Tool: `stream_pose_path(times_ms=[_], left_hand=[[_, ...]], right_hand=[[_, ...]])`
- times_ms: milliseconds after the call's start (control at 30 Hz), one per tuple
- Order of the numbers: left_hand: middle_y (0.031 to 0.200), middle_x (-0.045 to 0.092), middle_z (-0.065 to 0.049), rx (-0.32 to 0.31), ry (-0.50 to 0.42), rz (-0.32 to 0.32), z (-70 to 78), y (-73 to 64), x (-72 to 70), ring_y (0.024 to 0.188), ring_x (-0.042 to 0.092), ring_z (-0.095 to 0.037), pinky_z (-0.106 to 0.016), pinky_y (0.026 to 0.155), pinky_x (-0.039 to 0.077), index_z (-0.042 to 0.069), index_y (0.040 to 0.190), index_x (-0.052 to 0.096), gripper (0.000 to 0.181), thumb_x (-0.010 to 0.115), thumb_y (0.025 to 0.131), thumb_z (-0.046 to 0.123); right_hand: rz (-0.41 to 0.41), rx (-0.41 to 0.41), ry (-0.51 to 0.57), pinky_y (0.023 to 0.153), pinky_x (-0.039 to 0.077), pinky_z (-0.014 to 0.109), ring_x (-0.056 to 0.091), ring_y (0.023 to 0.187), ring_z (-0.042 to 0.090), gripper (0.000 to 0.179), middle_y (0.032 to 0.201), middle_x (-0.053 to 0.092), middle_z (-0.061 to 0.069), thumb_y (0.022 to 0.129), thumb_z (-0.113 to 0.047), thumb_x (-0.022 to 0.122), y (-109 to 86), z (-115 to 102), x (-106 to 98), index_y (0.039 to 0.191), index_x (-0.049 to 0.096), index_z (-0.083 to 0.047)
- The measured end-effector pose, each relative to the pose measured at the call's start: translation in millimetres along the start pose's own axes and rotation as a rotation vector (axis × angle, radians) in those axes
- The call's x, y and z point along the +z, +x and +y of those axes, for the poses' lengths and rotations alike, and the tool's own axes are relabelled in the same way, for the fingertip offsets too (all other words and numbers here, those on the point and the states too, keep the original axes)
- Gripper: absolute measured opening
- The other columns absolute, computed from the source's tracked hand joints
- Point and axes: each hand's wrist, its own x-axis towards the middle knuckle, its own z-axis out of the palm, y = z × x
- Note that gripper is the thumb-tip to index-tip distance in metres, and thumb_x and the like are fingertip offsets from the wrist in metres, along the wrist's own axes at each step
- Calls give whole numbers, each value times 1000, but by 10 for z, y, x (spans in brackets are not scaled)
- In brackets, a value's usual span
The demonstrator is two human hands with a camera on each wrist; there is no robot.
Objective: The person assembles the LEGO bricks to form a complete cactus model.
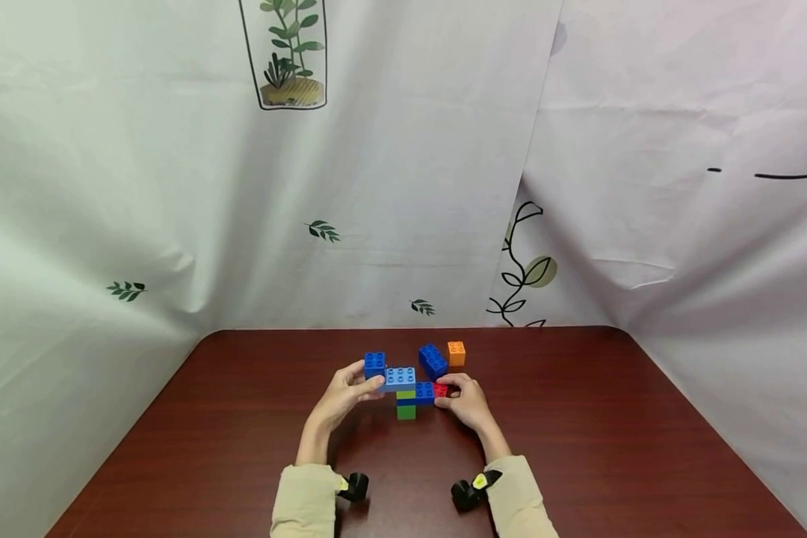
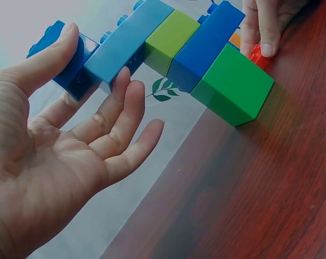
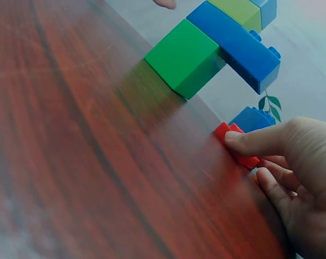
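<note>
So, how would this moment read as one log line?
left hand: grips dark blue block | right hand: pinches red block | stack: green block lowest | behind: another blue block, orange block

Pale cream-beige long sleeves cover the forearms, the left sleeve (image 1: pixel 302 501) and the right sleeve (image 1: pixel 521 497) alike, with soft creases and plain cuffs ending at the wrists. A rounded, stubby black wrist camera (image 1: pixel 356 487) juts from the left cuff toward the table's (image 1: pixel 208 448) right edge; a matching black camera (image 1: pixel 466 495) juts from the right cuff toward its left edge. Each black mount carries a small bright yellow patch (image 1: pixel 480 481); any lettering is too small to read. Both hands are bare.
</note>
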Motion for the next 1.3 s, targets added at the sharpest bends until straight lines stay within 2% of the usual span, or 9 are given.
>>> stream_pose_path(times_ms=[200, 333, 467, 567, 767, 900, 1033, 1167, 1300], left_hand=[[108, 71, -13, 3, -3, -3, 2, -4, -4, 98, 71, -22, -50, 96, 52, -13, 138, 40, 54, 60, 97, 18], [104, 71, -4, 0, -6, -7, 2, -6, -7, 97, 71, -21, -48, 96, 53, -12, 138, 40, 54, 60, 97, 18], [100, 70, 4, 1, -5, -11, 0, -6, -10, 96, 71, -18, -48, 96, 53, -11, 137, 41, 52, 59, 98, 17], [102, 70, 0, 4, -1, -11, -1, -6, -11, 95, 71, -18, -48, 96, 52, -11, 136, 42, 51, 59, 98, 17], [113, 68, -18, 1, 4, -12, -2, -12, -12, 99, 70, -24, -44, 95, 54, -12, 138, 40, 55, 60, 97, 19], [111, 69, -14, -8, 13, 2, 0, -16, -14, 102, 69, -29, -42, 95, 55, -11, 139, 40, 56, 60, 97, 20], [109, 70, -8, -30, 28, 24, 11, -19, 8, 103, 68, -35, -47, 96, 53, -9, 139, 41, 55, 61, 97, 20], [112, 70, -15, -16, 58, 23, 24, -10, 37, 101, 68, -37, -54, 97, 51, -9, 138, 43, 54, 61, 97, 20], [113, 69, -22, -1, 63, 25, 13, -7, 40, 97, 70, -33, -54, 96, 51, -8, 135, 46, 50, 61, 97, 20]], right_hand=[[-4, 25, 32, 77, 56, 32, 61, 84, 21, 31, 112, 64, 18, 79, -4, 78, -18, -5, -10, 109, 68, 0], [-38, 72, 153, 82, 58, 34, 64, 90, 22, 32, 113, 66, 19, 83, -6, 75, -25, -22, -28, 113, 66, 1], [-56, 107, 277, 84, 56, 29, 64, 95, 20, 31, 112, 68, 20, 86, -9, 72, -22, -47, -66, 114, 65, 2], [-60, 118, 305, 85, 54, 27, 63, 95, 18, 31, 112, 68, 19, 87, -11, 72, -22, -55, -95, 114, 64, 2], [-74, 134, 355, 87, 55, 28, 65, 92, 15, 32, 112, 67, 16, 88, -10, 70, -30, -50, -138, 117, 64, 0], [-115, 127, 417, 83, 57, 25, 66, 84, 11, 38, 114, 66, 18, 89, -8, 68, -24, -18, -159, 124, 60, 3], [-151, 141, 486, 79, 58, 22, 67, 79, 8, 43, 111, 67, 13, 89, -5, 67, -18, 19, -188, 130, 56, 6], [-152, 168, 577, 75, 58, 20, 67, 75, 8, 44, 102, 66, 5, 89, 0, 63, -16, 26, -218, 131, 54, 8], [-184, 185, 673, 77, 57, 19, 67, 78, 8, 46, 102, 64, 0, 92, 1, 59, -17, 5, -216, 136, 49, 7]])
